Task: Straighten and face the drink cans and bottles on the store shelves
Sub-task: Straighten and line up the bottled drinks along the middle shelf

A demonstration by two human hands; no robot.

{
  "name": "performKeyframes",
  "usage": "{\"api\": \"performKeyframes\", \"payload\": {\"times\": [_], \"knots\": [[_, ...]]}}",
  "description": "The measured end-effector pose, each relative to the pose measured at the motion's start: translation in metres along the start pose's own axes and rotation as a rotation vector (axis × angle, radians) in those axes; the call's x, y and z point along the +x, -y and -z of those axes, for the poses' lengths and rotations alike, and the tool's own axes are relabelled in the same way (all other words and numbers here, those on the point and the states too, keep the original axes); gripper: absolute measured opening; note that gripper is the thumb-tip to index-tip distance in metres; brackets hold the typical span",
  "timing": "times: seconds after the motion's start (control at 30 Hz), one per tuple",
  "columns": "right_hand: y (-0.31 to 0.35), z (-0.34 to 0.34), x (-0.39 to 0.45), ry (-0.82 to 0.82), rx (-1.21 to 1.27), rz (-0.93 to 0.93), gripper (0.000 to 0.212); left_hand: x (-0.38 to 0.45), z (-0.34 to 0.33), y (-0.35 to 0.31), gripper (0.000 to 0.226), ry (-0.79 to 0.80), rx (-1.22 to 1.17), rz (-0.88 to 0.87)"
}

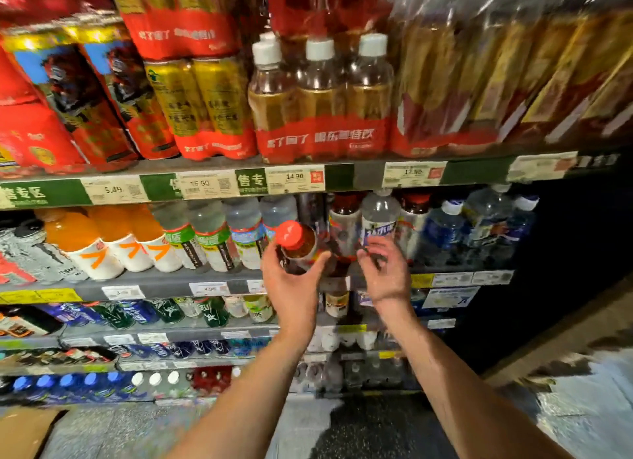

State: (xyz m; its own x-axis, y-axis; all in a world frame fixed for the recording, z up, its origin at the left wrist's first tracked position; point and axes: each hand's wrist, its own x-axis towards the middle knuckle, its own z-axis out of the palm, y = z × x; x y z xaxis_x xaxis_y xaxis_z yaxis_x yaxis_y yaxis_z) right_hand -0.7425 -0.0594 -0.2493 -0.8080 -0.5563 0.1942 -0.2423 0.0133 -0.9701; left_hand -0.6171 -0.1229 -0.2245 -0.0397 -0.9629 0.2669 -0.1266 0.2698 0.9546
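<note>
1. both forearms reach up from the bottom of the view toward the second shelf (164, 280).
2. left hand (294, 280) grasps a red-capped bottle (297, 244) of amber drink, fingers wrapped round its lower body; it is tilted, cap leaning toward the camera, lifted out in front of the shelf edge.
3. right hand (383, 270) is released, fingers spread and curled, holding nothing, just beside the bottle and in front of the dark bottles (344, 225) in the same row.
4. outward on that shelf: orange bottles (102, 239) and green-labelled bottles (202, 236) to the left stand in fairly even rows, blue bottles (445, 229) to the right look less regular, though blur makes that hard to judge.
5. progress, as a judgement: mid-task. this bottle has yet to be set back upright, label forward, likely in the gap by the dark bottles; lower shelves look untouched or cannot be judged.
</note>
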Motion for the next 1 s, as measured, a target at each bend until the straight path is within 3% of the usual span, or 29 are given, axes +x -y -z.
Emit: {"api": "performKeyframes", "payload": {"times": [0.27, 0.57, 0.77, 1.0], "knots": [[0.005, 0.04, 0.007, 0.051, 0.034, 0.058, 0.038, -0.007, -0.04, -0.016, 0.071, -0.166, 0.017, 0.024], [0.015, 0.045, 0.021, 0.059, -0.268, 0.201, 0.083, -0.001, -0.057, -0.006, 0.068, -0.196, 0.16, 0.032], [0.024, 0.043, 0.028, 0.065, -0.429, 0.209, 0.084, 0.009, -0.07, -0.003, 0.075, -0.19, 0.297, -0.021], [0.027, 0.037, 0.029, 0.007, -0.47, 0.214, 0.08, 0.007, -0.067, 0.001, 0.077, -0.182, 0.277, -0.056]]}}
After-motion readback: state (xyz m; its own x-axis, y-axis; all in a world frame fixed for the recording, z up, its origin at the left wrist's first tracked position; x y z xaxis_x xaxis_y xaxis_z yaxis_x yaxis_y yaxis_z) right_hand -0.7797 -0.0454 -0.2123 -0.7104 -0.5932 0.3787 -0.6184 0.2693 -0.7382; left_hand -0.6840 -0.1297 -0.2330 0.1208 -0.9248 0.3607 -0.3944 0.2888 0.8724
